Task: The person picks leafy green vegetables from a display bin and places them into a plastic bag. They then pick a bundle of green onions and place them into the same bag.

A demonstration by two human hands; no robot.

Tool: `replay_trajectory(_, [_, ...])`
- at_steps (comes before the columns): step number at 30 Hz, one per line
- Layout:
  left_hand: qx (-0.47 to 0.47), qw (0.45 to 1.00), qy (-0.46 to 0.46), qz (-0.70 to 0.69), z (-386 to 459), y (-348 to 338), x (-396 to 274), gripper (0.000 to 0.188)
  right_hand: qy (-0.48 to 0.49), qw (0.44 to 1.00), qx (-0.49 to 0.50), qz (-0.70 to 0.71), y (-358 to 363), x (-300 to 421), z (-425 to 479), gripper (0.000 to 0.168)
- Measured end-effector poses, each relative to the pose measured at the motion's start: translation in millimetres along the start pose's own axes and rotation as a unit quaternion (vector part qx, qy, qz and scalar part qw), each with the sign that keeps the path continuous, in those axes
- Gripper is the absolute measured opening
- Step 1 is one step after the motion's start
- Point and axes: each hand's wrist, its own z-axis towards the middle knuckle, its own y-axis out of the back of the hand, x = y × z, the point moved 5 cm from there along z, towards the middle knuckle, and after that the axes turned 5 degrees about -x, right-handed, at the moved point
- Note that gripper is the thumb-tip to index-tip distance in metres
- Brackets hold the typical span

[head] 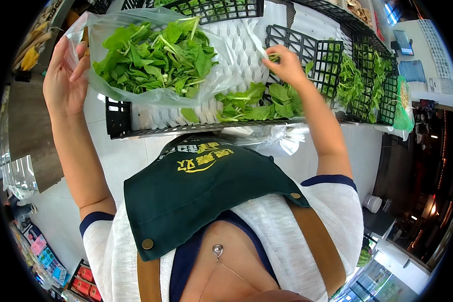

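Note:
A clear plastic bag (190, 99) full of cut leafy greens (154, 60) lies open at the upper left, above white foam netting (238, 41). My left hand (66, 71) grips the bag's left edge between thumb and fingers. At the upper centre right, my right hand (287, 66) pinches a small bit of green stem, its fingertips beside a twisted white strip (253, 37) of the netting. Loose leafy greens (249, 107) lie along the near edge of the display, below and left of my right hand.
A black plastic crate wall (119, 119) edges the display at left. Black grid dividers (328, 68) stand right of my right hand, with more greens (349, 81) among them. Another black crate (226, 9) is at the far side. A green net bag (403, 109) hangs at the right end.

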Motion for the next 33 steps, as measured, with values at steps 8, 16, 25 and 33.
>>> replay_trajectory(8, [0.041,0.999,0.024,-0.013,-0.3,3.8,1.4,0.023,-0.111,0.967,0.051,-0.222,69.2,-73.5,-41.1,0.051])
replay_trajectory(16, [0.062,0.997,0.036,-0.02,0.3,6.0,4.4,0.025,-0.103,0.957,0.227,-0.148,26.0,-33.7,-103.5,0.082])
replay_trajectory(25, [0.078,0.996,0.04,-0.026,-0.7,1.4,8.8,0.025,-0.082,0.958,0.256,-0.098,26.0,-48.4,-84.7,0.034])
replay_trajectory(33, [0.061,0.996,0.064,0.008,-5.4,0.1,5.0,0.03,-0.042,0.96,-0.002,0.275,94.8,85.6,2.4,0.026])
